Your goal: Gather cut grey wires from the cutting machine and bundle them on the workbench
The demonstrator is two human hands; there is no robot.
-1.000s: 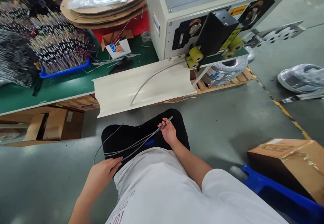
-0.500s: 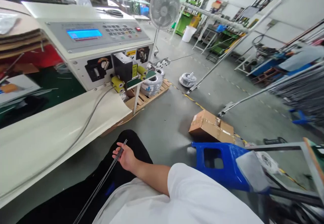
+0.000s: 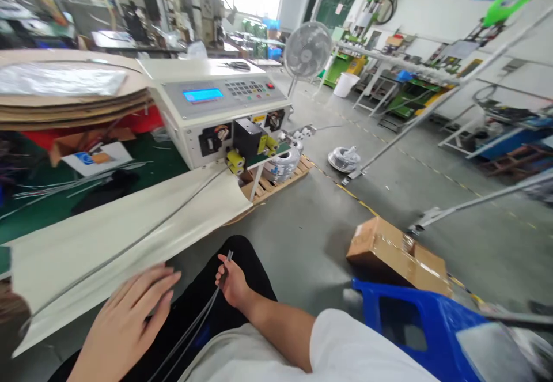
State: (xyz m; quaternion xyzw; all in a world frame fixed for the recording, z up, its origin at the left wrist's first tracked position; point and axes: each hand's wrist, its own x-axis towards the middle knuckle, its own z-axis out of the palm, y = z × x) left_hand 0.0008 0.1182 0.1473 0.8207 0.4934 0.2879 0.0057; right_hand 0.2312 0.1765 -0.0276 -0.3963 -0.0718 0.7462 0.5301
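Observation:
My right hand [image 3: 234,283] rests above my knee, its fingers closed around several thin grey cables [image 3: 196,325]. Their ends poke out above the fist, and the lengths trail down across my lap. My left hand [image 3: 135,317] is in front of the cream-coloured sheet [image 3: 173,212], fingers stretched out and holding nothing. Along that sheet lies a single grey cable [image 3: 142,227], which comes from the yellow rollers [image 3: 235,161] of a wire-cutting machine [image 3: 216,102] with a lit blue display.
Left of the machine is a green table [image 3: 166,154] with loose wires and stacked round cardboard [image 3: 64,102]. A blue plastic stool [image 3: 401,318] and a cardboard box [image 3: 397,255] stand at my right. Wire coils [image 3: 344,158], a fan [image 3: 307,50] and slanting metal poles are farther off.
My left hand has come into view at the lower left. My head has turned left and up, so the scene sits lower and farther right. The right hand still grips the cables.

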